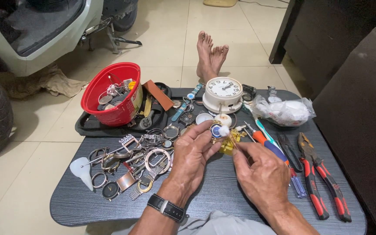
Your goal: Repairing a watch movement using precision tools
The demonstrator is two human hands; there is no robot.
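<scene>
My left hand pinches a small round watch case with a blue dial between thumb and fingers, above the dark low table. My right hand grips a thin stick tipped with a white cotton ball, and the ball touches the dial. A black wristwatch sits on my left wrist. A yellow block lies under the hands.
A pile of watch cases and metal bands lies left. A red bucket stands on a black tray. Behind are a white alarm clock and plastic bag. Screwdrivers and red-handled pliers lie right. My feet rest beyond.
</scene>
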